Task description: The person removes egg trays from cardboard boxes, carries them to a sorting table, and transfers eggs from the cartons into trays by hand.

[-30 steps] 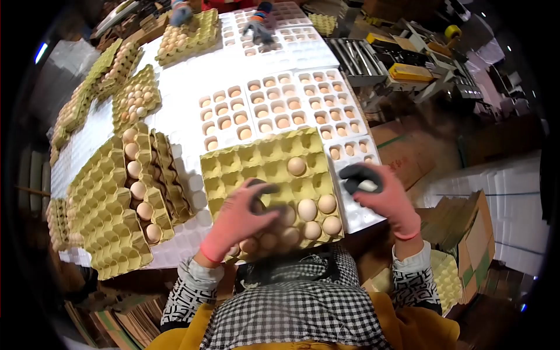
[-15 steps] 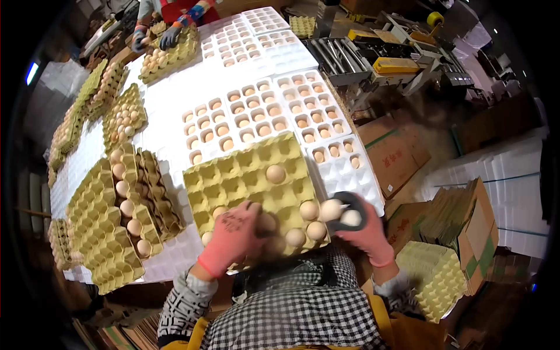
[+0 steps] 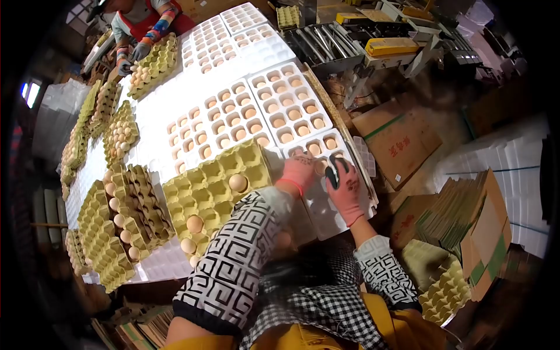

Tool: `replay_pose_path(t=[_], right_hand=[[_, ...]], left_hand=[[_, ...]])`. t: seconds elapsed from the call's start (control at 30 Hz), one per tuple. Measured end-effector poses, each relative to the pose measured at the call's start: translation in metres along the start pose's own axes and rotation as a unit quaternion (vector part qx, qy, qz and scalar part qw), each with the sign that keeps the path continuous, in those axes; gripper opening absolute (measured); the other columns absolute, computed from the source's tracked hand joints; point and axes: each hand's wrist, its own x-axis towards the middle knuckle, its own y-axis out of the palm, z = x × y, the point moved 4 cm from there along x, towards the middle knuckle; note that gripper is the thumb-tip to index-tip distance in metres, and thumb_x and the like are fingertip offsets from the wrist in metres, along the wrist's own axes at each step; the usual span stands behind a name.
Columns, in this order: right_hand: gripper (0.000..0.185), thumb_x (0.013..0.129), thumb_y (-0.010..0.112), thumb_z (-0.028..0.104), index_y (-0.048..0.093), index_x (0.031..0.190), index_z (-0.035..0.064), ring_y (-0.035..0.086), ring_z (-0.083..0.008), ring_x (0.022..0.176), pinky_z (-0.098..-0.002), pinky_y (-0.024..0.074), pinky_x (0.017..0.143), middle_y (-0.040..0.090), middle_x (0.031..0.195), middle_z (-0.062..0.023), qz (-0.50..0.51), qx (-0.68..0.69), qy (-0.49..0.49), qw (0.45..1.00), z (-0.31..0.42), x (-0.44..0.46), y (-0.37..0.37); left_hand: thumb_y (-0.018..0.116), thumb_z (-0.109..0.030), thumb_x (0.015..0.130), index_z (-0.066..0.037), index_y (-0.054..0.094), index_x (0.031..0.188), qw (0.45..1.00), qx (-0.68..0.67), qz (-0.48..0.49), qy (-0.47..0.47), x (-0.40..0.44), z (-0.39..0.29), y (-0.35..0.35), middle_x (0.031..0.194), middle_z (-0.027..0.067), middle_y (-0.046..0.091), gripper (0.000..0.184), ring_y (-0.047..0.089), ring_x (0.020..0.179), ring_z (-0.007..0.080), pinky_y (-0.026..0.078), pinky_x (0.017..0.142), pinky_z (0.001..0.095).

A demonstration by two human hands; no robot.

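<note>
Both hands wear pink gloves with dark palms and are over a white foam egg tray [image 3: 326,219] at the table's front right. My left hand [image 3: 298,170] reaches across the pulp egg carton [image 3: 201,189], its fingers curled down at the foam tray's edge; whatever they hold is hidden. My right hand [image 3: 344,189] has its fingers bent around a pale egg [image 3: 321,167] at a tray pocket. Eggs sit in the foam tray's far pockets. In the pulp carton rest a lone egg [image 3: 238,182] and several more near its front, partly behind my left sleeve.
Filled foam trays [image 3: 289,102] extend beyond my hands. Stacked pulp cartons with eggs [image 3: 111,221] stand at the left. Across the table, a co-worker's gloved hand [image 3: 140,51] touches another egg carton [image 3: 157,67]. A roller conveyor [image 3: 324,46] and cardboard boxes [image 3: 396,140] are at the right.
My left hand has left the pulp carton and moved right to the foam tray. My right hand, with two eggs visible before, has moved forward over the foam tray's pockets.
</note>
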Motion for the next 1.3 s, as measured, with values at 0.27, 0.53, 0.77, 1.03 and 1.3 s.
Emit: replay_pose_path(t=[0.27, 0.53, 0.77, 1.03, 1.3], right_hand=[[0.048, 0.081, 0.068, 0.006, 0.054, 0.126, 0.0, 0.049, -0.0388, 0.12, -0.0443, 0.0422, 0.101, 0.053, 0.128, -0.0199, -0.085, 0.213, 0.086, 0.97, -0.05, -0.04, 0.024], [0.044, 0.078, 0.06, -0.009, 0.058, 0.121, -0.0026, 0.06, -0.0267, 0.111, -0.0367, 0.0446, 0.099, 0.064, 0.12, -0.0149, -0.089, 0.305, 0.113, 0.941, -0.039, -0.037, -0.007], [0.051, 0.076, 0.071, 0.004, 0.058, 0.125, 0.0011, 0.054, -0.0337, 0.117, -0.0427, 0.0445, 0.099, 0.056, 0.126, -0.0178, 0.158, 0.291, -0.096, 0.939, 0.087, -0.041, -0.105], [0.05, 0.07, 0.076, 0.023, 0.063, 0.118, 0.0137, 0.051, -0.0336, 0.11, -0.0437, 0.0405, 0.095, 0.052, 0.116, -0.0157, 0.267, -0.006, -0.214, 0.94, 0.163, -0.079, -0.07], [0.072, 0.069, 0.08, 0.027, 0.052, 0.131, 0.006, 0.062, -0.0269, 0.101, -0.0344, 0.0509, 0.086, 0.06, 0.113, -0.0154, 0.299, 0.109, -0.105, 0.942, 0.211, -0.079, -0.097]], left_hand=[[0.059, -0.011, 0.08, 0.0, 0.051, 0.119, 0.991, -0.004, -0.011, 0.131, -0.027, -0.046, 0.002, 0.102, 0.0184, 0.055, 0.042, 0.057, 0.097, 0.0335, 0.048, 0.076, 0.044], [0.062, -0.017, 0.084, -0.007, 0.057, 0.122, 0.978, 0.043, 0.042, 0.201, -0.069, -0.051, -0.054, 0.108, 0.0104, 0.056, 0.039, 0.055, 0.105, 0.0265, 0.043, 0.092, 0.0402], [0.07, 0.001, 0.081, -0.003, 0.065, 0.118, 0.926, -0.274, -0.239, -0.098, -0.232, 0.091, -0.205, 0.115, 0.0139, 0.066, 0.038, 0.066, 0.102, 0.0231, 0.052, 0.087, 0.0323], [0.084, -0.016, 0.064, -0.01, 0.063, 0.119, 0.971, -0.16, -0.146, -0.105, -0.338, 0.075, -0.136, 0.118, 0.0132, 0.056, 0.059, 0.056, 0.107, 0.0328, 0.045, 0.094, 0.0438], [0.085, -0.03, 0.06, -0.01, 0.061, 0.114, 0.964, -0.163, -0.204, -0.047, -0.319, 0.067, -0.111, 0.113, 0.0156, 0.053, 0.063, 0.053, 0.104, 0.0352, 0.043, 0.09, 0.046]])
